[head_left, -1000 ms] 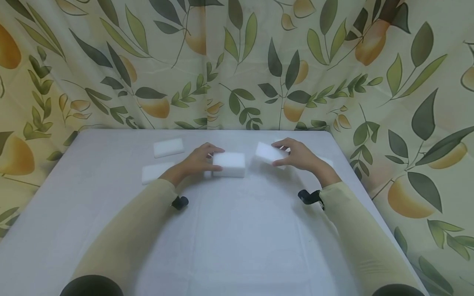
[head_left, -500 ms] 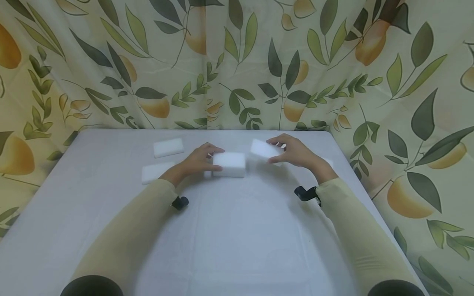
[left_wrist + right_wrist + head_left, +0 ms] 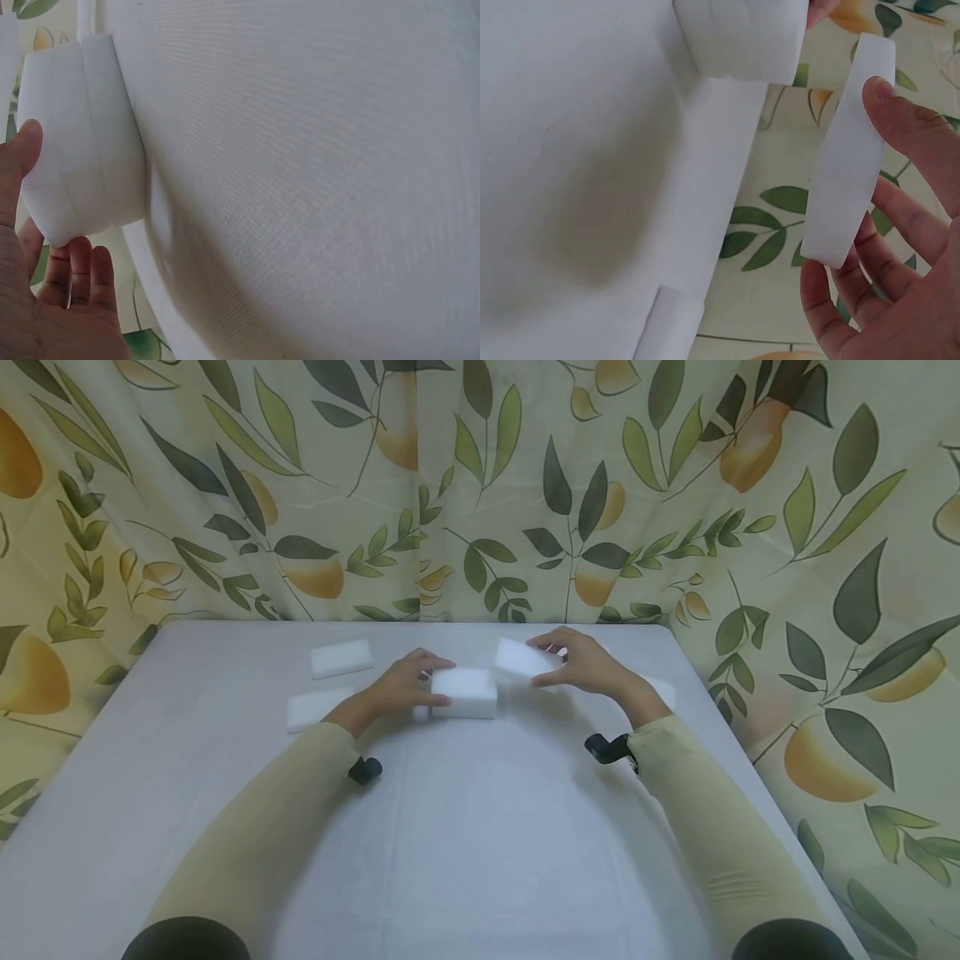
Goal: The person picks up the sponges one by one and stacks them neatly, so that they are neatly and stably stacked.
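Observation:
A stack of white sponges (image 3: 471, 695) stands on the table in the middle of the head view. My left hand (image 3: 401, 683) holds it from the left, thumb at the near side. In the left wrist view a seam runs through the stack (image 3: 82, 142), splitting it into two layers. Just right of it and higher, my right hand (image 3: 588, 662) pinches another white sponge (image 3: 516, 658), which is raised off the table and tilted. In the right wrist view this sponge (image 3: 847, 157) sits edge-on between thumb and fingers, apart from the stack.
On the left of the white table (image 3: 480, 843) lie two flat sponges, the farther one (image 3: 341, 658) and the nearer one (image 3: 315, 710), partly behind my left wrist. Another sponge (image 3: 663, 692) lies behind my right wrist. A patterned curtain (image 3: 480, 485) hangs beyond the far edge.
My right hand has moved left and slightly away from me with its sponge, bringing it close to the stack. The left hand and the stack have stayed put.

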